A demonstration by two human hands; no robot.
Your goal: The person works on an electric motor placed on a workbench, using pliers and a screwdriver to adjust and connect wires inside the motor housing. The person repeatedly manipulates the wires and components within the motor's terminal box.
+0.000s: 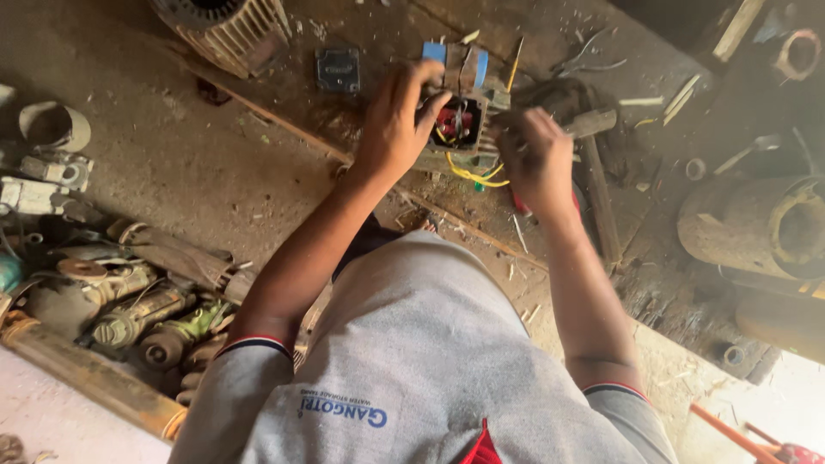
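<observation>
A small electric motor's open terminal box (460, 120) lies on the dirty workshop floor, with red and yellow wires inside and blue tape on its top edge. My left hand (397, 120) grips the box's left side, fingers curled over its rim. Loose yellow wires (474, 176) trail out below the box. My right hand (537, 159), blurred, is closed just right of the box. A red-handled tool (519, 204) shows beneath the palm, mostly hidden.
A finned motor housing (228, 30) and a black cover plate (338, 69) lie at the top left. A hammer (597, 185) rests right of my right hand. Rusty pump parts (137, 309) are piled at left, and a large metal cylinder (765, 223) lies at right.
</observation>
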